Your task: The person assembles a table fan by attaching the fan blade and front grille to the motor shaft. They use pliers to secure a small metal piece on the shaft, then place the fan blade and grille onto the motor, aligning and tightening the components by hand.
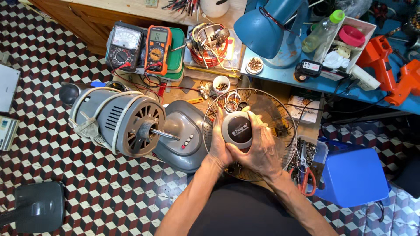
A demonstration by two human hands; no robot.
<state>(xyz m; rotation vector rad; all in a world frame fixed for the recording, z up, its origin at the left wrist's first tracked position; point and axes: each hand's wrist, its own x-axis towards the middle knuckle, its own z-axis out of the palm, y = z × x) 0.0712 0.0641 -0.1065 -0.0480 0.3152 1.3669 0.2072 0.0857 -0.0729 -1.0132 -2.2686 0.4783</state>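
Checkered floor tiles in red, white and black fill the left of the view, and a cluttered wooden workbench runs along the top. On the floor a grey fan motor is laid on its side, its bare shaft pointed right, above a grey fan base with a row of small buttons.

Just right of the base, a round wire fan guard is seen lying flat in front of the person. At its middle a round cap, grey at the rim with a dark face, is gripped from both sides. The left hand is curled around the cap's left edge, fingers closed against it. The right hand is wrapped around the cap's lower right side, thumb pressed on the dark face. Both hands are touching each other beneath the cap.

Near the top left, a black dial meter and an orange digital meter are set side by side, with red and black leads trailing down. A blue desk lamp is stood on a blue table, beside a clear bottle with a green lid. An orange drill is laid at the far right. Red-handled scissors are placed just right of the guard, next to a blue plastic stool.
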